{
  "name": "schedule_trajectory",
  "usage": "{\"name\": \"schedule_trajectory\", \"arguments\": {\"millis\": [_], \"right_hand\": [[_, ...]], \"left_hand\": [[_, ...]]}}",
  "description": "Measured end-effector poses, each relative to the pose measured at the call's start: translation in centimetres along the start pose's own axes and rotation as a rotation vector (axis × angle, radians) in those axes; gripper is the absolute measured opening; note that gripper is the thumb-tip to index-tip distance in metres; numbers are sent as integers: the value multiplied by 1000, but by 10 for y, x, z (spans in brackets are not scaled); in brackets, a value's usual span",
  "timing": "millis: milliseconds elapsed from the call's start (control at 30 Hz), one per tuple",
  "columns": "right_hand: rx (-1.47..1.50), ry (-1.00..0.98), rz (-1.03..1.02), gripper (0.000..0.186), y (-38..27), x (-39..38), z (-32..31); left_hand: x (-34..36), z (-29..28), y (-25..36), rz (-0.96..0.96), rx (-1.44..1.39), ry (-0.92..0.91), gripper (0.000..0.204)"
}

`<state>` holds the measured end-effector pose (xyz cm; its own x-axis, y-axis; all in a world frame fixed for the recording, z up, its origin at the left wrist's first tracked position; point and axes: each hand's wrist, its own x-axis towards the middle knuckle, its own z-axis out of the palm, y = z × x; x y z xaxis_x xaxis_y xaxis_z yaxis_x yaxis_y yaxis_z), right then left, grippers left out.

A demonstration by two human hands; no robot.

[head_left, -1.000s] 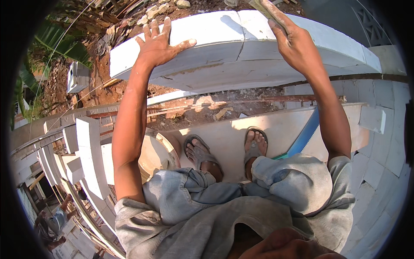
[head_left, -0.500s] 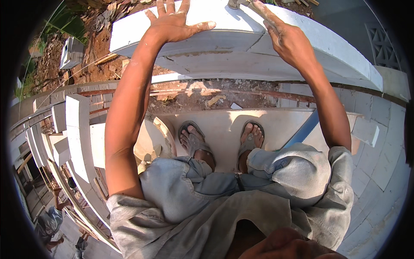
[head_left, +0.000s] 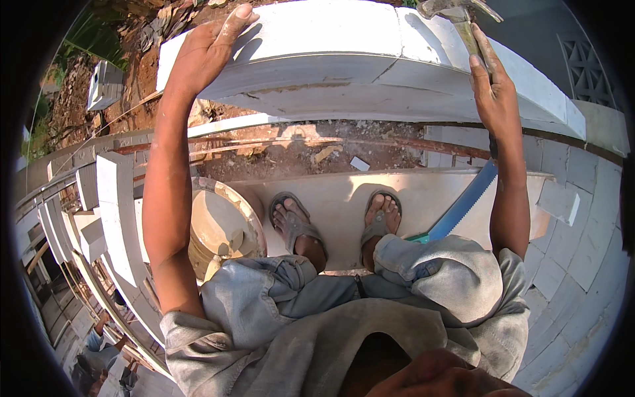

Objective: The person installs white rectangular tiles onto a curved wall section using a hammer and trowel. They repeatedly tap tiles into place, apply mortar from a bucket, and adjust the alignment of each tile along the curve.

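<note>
Gripping one hammer (head_left: 463, 26): that's the right hand (head_left: 493, 89) at 2 o'clock, thumb and a finger along the handle, the head up at 1 over the white top of a block wall (head_left: 324, 33). Going by the shadow, it's off the surface. Left hand (head_left: 205, 53) is at 11, by the wall's left end, thumb sticking out; can't tell if the other fingers are spread or curled, or if it's touching.

So, two hands, one hammer, one wall running across 12 with one clear joint in its top face. Dead centre, two feet in two grey sandals (head_left: 304, 229) on one pale board (head_left: 423, 188). One saw (head_left: 463, 202), blue blade, teal handle, lies at 3. One round bucket (head_left: 254, 215) sits around 9, pale stuff inside. Way out at 8, at least one other person (head_left: 96, 357), pretty blurry.
</note>
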<state>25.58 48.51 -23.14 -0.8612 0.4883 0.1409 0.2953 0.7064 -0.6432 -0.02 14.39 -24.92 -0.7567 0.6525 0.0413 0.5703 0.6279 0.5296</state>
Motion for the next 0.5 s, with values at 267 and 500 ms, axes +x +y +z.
{"name": "schedule_trajectory", "arguments": {"millis": [267,500], "right_hand": [[-51,-76,-161,43,-18,2,7],[-186,-219,-178,43,-46,0,25]], "left_hand": [[-19,-80,-47,-96,74,28,68],[-89,-112,-190,-598,-186,747,58]]}}
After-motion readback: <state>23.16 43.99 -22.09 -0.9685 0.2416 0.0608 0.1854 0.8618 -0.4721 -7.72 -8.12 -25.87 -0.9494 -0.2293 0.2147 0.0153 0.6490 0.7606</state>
